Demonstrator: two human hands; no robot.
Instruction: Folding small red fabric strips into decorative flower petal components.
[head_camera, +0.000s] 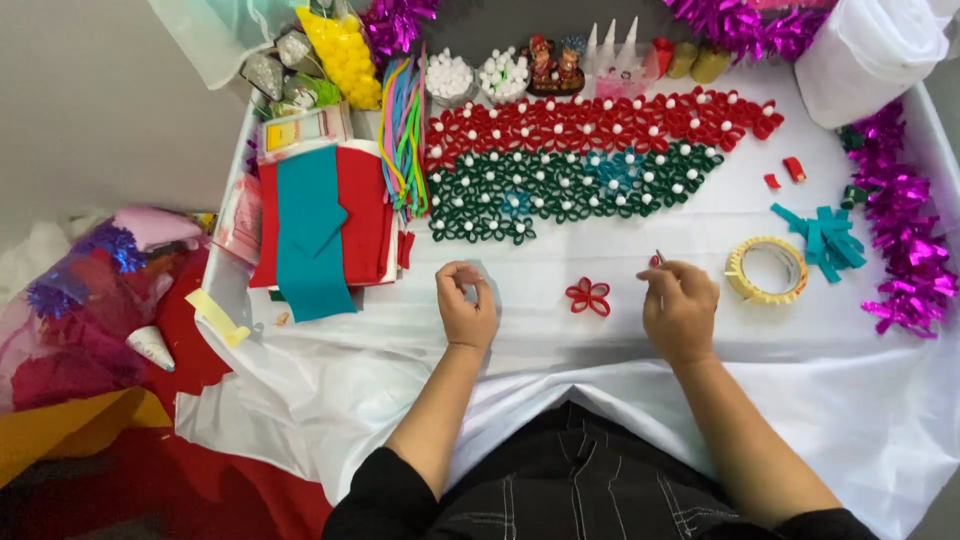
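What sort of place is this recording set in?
Probably a home craft table: a white-covered table holds rows of red and green felt flowers, folded felt sheets, a tape roll and purple tinsel.

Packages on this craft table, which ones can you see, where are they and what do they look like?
Bag of yellow balls: far left corner, clear plastic, bulging.
Flat printed packet: behind the red and teal felt sheets, pale with coloured patches.
Clear tubs of white balls: far edge, round.
No screens or signs.
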